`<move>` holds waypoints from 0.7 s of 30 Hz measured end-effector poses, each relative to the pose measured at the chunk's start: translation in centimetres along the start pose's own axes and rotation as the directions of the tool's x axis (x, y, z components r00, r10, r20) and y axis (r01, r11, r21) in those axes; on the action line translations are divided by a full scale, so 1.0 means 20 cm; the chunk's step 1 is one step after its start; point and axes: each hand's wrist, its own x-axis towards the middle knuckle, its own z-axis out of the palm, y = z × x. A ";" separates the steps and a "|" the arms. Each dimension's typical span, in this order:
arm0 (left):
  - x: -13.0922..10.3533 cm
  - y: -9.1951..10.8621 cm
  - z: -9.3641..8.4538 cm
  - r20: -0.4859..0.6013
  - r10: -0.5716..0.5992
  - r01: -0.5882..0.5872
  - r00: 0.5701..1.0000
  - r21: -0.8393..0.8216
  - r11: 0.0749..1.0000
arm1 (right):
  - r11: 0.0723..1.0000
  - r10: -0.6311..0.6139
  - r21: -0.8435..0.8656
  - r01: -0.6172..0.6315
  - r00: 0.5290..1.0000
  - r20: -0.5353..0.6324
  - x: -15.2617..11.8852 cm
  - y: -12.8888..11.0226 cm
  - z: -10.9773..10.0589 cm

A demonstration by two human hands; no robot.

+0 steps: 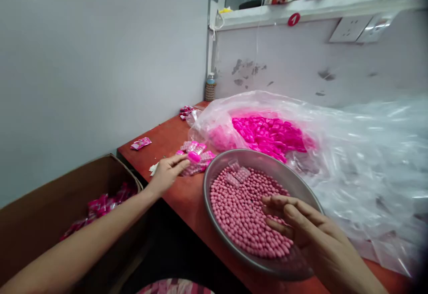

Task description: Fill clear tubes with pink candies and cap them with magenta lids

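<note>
My left hand [167, 172] pinches a small bright pink plastic piece [193, 157] between thumb and fingers. It hovers by a pile of small clear packets [199, 168] filled with pink pieces and balls. To the right stands a grey metal bowl [208, 205] of small round pink balls [240, 214]. A couple of clear packets of balls [238, 176] lie on top of them. My right hand [310, 231] is over the bowl's right side, fingers apart; nothing shows in it. Whether its fingertips touch the balls I cannot tell.
Behind the bowl, a large clear plastic bag [361, 151] holds many bright pink pieces [267, 136]. Pink packets [141, 143] lie on the red tabletop [160, 136]. A cardboard box [43, 200] with pink packets is below left. A small bottle [210, 87] stands in the corner.
</note>
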 end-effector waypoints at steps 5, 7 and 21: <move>0.35 -0.31 -0.21 -0.122 -0.009 0.039 0.992 0.245 0.969 | 0.983 -0.014 -0.182 0.013 1.000 -0.006 0.08 -0.01 0.00; 0.44 -0.36 -0.22 -0.124 -0.012 0.046 0.992 0.283 0.958 | 0.939 -0.045 -0.340 0.052 0.999 0.029 0.13 -0.03 0.02; 0.37 0.08 0.23 0.312 0.373 -0.393 0.874 0.002 0.920 | -0.043 -0.029 -0.944 0.328 0.944 0.329 0.65 0.12 0.24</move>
